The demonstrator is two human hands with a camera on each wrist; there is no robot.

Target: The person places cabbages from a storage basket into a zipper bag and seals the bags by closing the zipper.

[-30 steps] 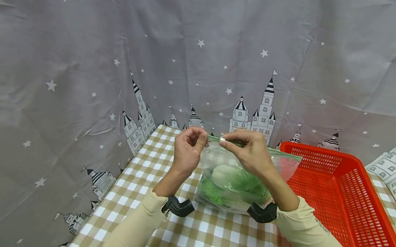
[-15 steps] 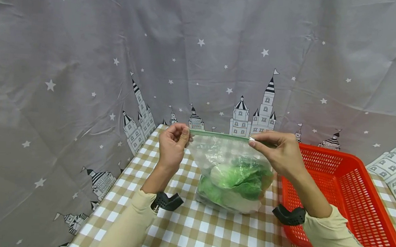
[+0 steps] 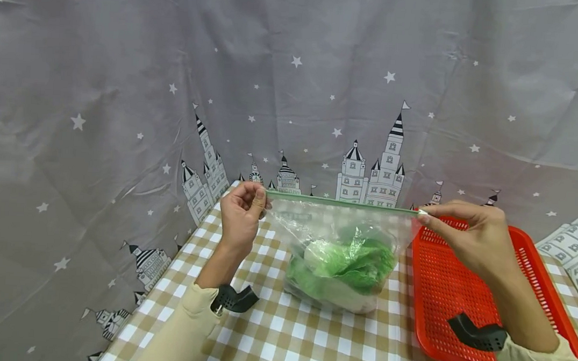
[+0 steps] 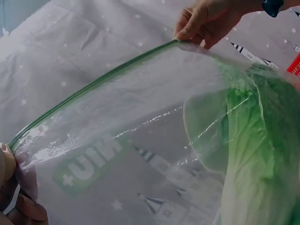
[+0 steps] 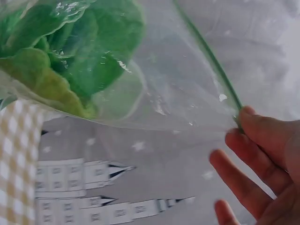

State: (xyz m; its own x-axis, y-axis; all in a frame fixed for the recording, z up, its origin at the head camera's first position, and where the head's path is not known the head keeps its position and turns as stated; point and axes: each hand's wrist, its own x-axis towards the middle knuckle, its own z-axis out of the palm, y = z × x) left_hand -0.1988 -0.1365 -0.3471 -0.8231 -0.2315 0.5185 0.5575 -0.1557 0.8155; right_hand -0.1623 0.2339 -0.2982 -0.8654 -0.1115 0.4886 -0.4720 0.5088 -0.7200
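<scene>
A clear zip bag (image 3: 336, 215) with a green zip strip (image 3: 341, 202) stands on the table, its top edge stretched between both hands. Inside lie leafy green vegetables that look like Chinese cabbage (image 3: 348, 258); in the left wrist view pale ribs of the cabbage (image 4: 262, 150) show through the plastic. My left hand (image 3: 241, 213) pinches the left top corner between thumb and curled fingers. At the right end of the strip, my right hand (image 3: 480, 240) pinches the small white slider (image 3: 421, 213) with thumb and forefinger. Its other fingers spread loosely in the right wrist view.
To the right, a red plastic basket (image 3: 453, 295) with perforated walls sits partly under the right forearm. A brown-and-white checked cloth (image 3: 258, 340) covers the table. Behind it hangs a grey curtain (image 3: 293, 94) printed with stars and castles.
My right hand has slid rightward along the green strip with the slider, from near the left corner to the right end. My left hand has shifted left, pulling the bag's top taut.
</scene>
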